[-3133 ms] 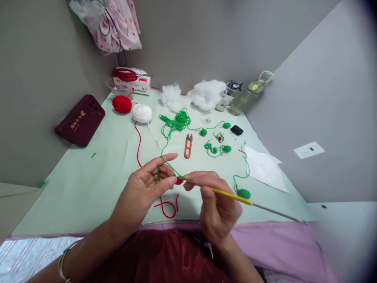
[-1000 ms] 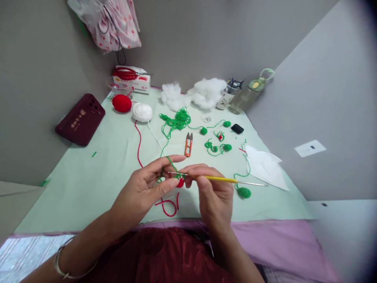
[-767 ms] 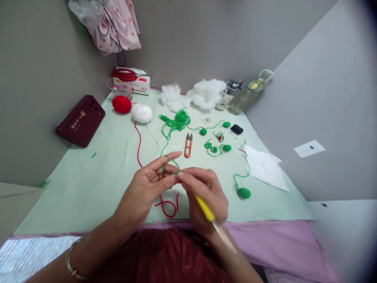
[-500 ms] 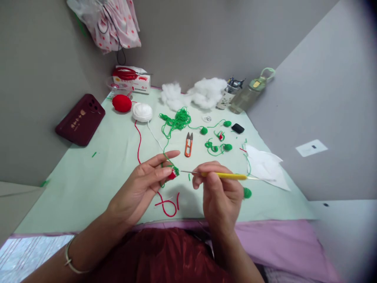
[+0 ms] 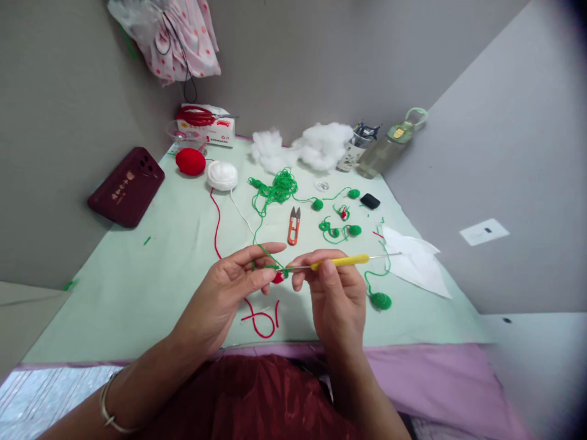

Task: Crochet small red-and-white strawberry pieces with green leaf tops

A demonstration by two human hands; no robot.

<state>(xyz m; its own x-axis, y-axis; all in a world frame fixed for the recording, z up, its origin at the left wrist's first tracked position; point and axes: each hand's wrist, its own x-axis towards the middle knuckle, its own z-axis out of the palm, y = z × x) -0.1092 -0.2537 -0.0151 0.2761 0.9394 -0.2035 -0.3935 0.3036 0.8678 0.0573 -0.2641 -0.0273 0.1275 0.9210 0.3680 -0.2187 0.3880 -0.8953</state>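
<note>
Between the thumb and fingers of my left hand (image 5: 229,287) is a small red and green crochet piece (image 5: 279,277). Green yarn runs from it up to a loose tangle (image 5: 277,185). My right hand (image 5: 337,293) grips a crochet hook by its yellow handle (image 5: 346,261); the metal tip touches the piece at its top edge. Orange thread snips (image 5: 294,226) lie just beyond the hands. Below the piece, cut red yarn (image 5: 263,324) rests on the table. To the right of my right hand sits a green crocheted ball (image 5: 380,300).
Red yarn (image 5: 190,161), white yarn (image 5: 222,175), a box (image 5: 220,131) and a dark red case (image 5: 126,187) stand at the left. White stuffing (image 5: 323,146), a pen cup (image 5: 352,154) and a bottle (image 5: 383,153) are at the back. White sheets (image 5: 417,263) lie right.
My right hand and the hook have moved left, bringing the tip onto the piece. The piece has shifted slightly right and down in my left hand.
</note>
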